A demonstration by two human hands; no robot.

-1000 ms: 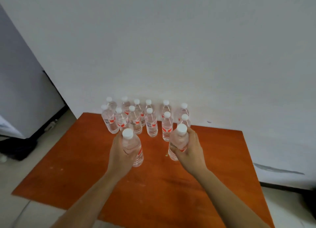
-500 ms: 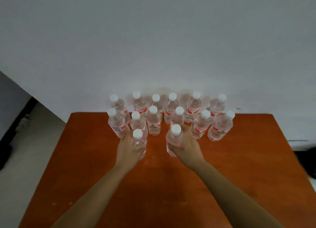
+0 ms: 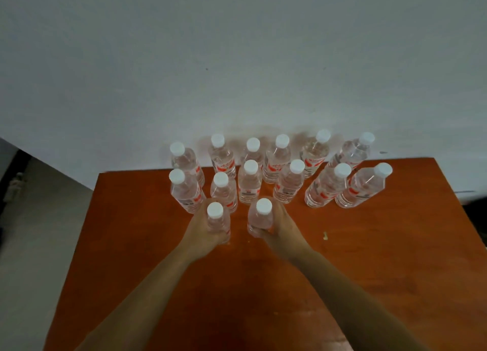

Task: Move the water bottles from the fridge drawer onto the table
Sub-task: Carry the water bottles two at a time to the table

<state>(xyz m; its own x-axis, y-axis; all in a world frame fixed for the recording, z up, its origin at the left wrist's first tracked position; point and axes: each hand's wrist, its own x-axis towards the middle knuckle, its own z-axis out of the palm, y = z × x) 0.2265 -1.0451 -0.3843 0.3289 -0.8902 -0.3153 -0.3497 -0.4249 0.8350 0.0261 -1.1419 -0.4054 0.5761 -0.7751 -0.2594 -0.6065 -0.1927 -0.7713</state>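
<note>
Several clear water bottles with white caps and red labels stand in two rows [image 3: 287, 184] at the far edge of the orange table [image 3: 369, 258], against the wall. My left hand [image 3: 203, 232] is wrapped around one upright bottle [image 3: 216, 219] just in front of the rows. My right hand [image 3: 279, 227] grips a second upright bottle [image 3: 261, 216] beside it. Both bottles look to rest on the tabletop. The fridge drawer is out of view.
A pale wall [image 3: 237, 74] rises directly behind the table. Light floor [image 3: 39, 219] lies to the left of the table, with a dark skirting strip at the far left. A small pale speck [image 3: 325, 235] lies on the tabletop right of my hands.
Both hands have carried their bottles forward and down to the table, close in front of the rows. The camera has turned right and now faces the table squarely.
</note>
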